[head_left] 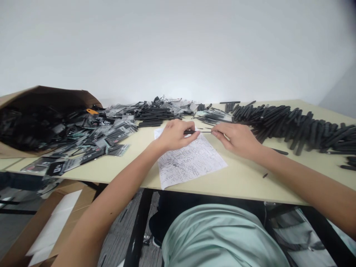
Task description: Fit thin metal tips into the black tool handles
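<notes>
My left hand (178, 135) is closed round a short black pen barrel (190, 132), above the top edge of a scribbled white sheet (191, 161). To its right, my right hand (233, 139) pinches the far end of a thin dark rod (205, 132). The rod runs level between the two hands and meets the barrel at the left fingers. Whether the rod sits inside the barrel is too small to tell. Behind the hands lies a pile of thin refills (213, 116).
Many black pens (294, 124) are heaped at the right. Packaged pens (111, 133) cover the left, spilling from a cardboard box (36, 92). Black barrels (154, 115) lie at the back. Another open box (76, 211) stands below the pale table's front edge (239, 193).
</notes>
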Motion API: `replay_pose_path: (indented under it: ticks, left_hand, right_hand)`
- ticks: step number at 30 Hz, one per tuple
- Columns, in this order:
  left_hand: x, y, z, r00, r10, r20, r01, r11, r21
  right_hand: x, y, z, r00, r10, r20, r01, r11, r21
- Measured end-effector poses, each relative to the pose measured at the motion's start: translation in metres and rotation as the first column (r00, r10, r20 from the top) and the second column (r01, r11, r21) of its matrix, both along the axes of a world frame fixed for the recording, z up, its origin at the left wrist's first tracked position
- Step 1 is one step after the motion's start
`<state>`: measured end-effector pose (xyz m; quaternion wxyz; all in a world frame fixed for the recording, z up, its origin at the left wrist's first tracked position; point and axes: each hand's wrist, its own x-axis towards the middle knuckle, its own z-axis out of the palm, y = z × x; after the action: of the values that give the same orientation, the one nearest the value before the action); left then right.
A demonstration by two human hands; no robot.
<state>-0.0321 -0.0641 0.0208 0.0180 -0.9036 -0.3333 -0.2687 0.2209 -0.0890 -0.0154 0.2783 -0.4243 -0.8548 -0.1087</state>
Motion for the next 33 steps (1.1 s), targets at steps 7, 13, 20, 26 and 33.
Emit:
replay_pose_path:
  ticks: [7,13,20,26,33]
  left_hand:
    - [-0.003,0.0,0.003,0.999,0.029,0.037,-0.028,0.999,-0.039]
    - [0.0,0.002,-0.005,0.997,-0.052,-0.062,0.048,0.998,-0.051]
    - [-0.003,0.008,-0.006,0.995,-0.018,-0.095,0.017,1.0,-0.013]
    - [-0.008,0.013,-0.005,0.985,0.109,-0.133,-0.109,0.994,0.006]
    - [-0.008,0.013,-0.004,0.976,0.134,-0.171,-0.132,0.991,0.021]
  right_hand:
    - [0.016,0.01,0.004,0.991,-0.134,-0.017,0.132,0.989,-0.064]
    - [0.008,0.007,0.001,0.999,0.02,0.026,-0.017,0.993,-0.118]
    - [0.01,0.009,0.003,1.0,-0.012,0.026,0.015,0.992,-0.123]
    - [0.024,0.017,0.007,0.999,-0.002,-0.044,-0.003,0.994,-0.108]
    - [0.03,0.019,0.009,0.996,-0.044,-0.078,0.033,0.99,-0.135]
